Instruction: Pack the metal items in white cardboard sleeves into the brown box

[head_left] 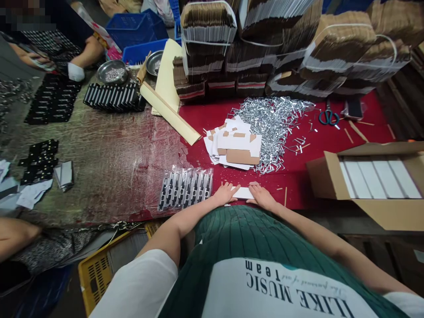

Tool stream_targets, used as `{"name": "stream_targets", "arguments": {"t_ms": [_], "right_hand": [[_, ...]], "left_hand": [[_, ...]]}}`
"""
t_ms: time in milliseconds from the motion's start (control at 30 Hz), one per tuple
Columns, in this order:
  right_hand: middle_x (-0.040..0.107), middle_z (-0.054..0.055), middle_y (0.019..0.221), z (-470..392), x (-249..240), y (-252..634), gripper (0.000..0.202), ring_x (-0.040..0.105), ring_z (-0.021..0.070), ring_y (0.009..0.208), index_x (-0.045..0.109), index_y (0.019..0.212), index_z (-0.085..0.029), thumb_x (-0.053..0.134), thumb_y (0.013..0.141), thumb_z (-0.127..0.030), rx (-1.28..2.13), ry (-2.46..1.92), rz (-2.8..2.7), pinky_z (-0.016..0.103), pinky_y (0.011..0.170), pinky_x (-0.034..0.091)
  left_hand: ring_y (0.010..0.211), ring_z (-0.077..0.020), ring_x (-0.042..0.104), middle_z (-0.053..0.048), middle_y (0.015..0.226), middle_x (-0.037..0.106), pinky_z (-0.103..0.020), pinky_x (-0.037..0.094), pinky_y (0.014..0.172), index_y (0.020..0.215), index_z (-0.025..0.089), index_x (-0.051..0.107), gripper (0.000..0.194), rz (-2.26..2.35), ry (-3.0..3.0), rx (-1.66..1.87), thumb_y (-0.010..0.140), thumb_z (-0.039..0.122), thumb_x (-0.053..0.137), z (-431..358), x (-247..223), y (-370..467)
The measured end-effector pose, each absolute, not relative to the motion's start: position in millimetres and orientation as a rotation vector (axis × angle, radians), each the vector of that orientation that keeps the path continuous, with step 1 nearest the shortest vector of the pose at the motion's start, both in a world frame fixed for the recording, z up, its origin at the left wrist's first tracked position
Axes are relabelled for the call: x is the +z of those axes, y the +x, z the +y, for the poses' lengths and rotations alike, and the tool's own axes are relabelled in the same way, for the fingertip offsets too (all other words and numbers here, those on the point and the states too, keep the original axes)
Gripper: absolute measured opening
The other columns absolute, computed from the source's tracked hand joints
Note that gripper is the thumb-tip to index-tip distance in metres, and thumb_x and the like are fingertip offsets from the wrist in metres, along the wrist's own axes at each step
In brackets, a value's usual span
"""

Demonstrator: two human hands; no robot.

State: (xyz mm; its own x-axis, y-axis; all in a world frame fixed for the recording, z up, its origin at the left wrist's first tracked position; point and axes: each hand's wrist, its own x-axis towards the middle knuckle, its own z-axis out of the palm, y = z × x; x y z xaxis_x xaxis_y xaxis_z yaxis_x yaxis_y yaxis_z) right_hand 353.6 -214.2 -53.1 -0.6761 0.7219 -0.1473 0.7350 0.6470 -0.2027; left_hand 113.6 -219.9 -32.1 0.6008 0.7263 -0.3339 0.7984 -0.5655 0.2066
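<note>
A small white cardboard box (243, 193) lies at the table's front edge, right before me. My left hand (225, 194) grips its left end and my right hand (261, 195) its right end, fingers curled over the top. Left of my hands sits a row of black-and-silver metal parts in clear plastic bags (186, 187). Beyond the box is a loose pile of flat white-and-brown carton blanks (236, 143). Against that pile lies a big heap of shiny bent metal pieces (270, 128).
Banded cardboard stacks (208, 44) wall off the back. An open carton (326, 176) with white boxes stands right; scissors (328, 117) lie behind it. Leftward are a yellowish paper roll (170, 114), black parts (112, 97) and a metal bowl (112, 72). Co-workers sit at left; a yellow crate (96, 282) stands below.
</note>
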Motion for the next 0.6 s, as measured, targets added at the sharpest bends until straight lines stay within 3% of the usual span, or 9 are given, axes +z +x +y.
{"name": "stream_targets", "arguments": {"t_ms": [233,433,500,600], "right_hand": [[0.053,0.022,0.115,-227.5,-54.5,349.5,0.068,0.046,0.0320,0.102,0.042,0.130,-0.006,0.043,0.085,-0.057,-0.237,1.179,2.729,0.046,0.090,0.035],[0.045,0.025,0.128,-237.0,-50.6,336.5,0.067,0.040,0.0359,0.112,0.038,0.133,-0.004,0.051,0.082,-0.045,-0.218,1.213,2.710,0.054,0.098,0.023],[0.049,0.025,0.122,-230.3,-45.3,320.1,0.062,0.043,0.0356,0.109,0.045,0.127,-0.004,0.059,0.077,-0.038,-0.322,1.262,2.670,0.052,0.095,0.028],[0.058,0.019,0.106,-215.6,-33.1,294.6,0.053,0.049,0.0331,0.100,0.057,0.108,-0.007,0.070,0.062,-0.029,-0.819,1.431,2.550,0.044,0.087,0.036]], "left_hand": [[0.109,-0.0303,0.044,-0.018,0.121,0.048,-0.045,0.037,0.091,0.143,0.018,0.023,0.070,1.170,2.527,-0.273,0.085,0.051,0.044,-231.7,-38.7,113.9],[0.121,-0.0317,0.038,-0.018,0.134,0.041,-0.051,0.030,0.098,0.143,0.019,0.024,0.062,1.153,2.532,-0.261,0.085,0.027,0.045,-238.8,-45.3,115.0],[0.122,-0.0318,0.037,-0.018,0.134,0.041,-0.053,0.028,0.100,0.142,0.019,0.025,0.062,1.179,2.501,-0.241,0.084,0.025,0.046,-239.4,-46.3,116.6],[0.122,-0.0312,0.039,-0.016,0.131,0.046,-0.052,0.031,0.100,0.138,0.019,0.033,0.065,1.204,2.317,-0.177,0.079,0.031,0.056,-226.1,-42.9,116.3]]}}
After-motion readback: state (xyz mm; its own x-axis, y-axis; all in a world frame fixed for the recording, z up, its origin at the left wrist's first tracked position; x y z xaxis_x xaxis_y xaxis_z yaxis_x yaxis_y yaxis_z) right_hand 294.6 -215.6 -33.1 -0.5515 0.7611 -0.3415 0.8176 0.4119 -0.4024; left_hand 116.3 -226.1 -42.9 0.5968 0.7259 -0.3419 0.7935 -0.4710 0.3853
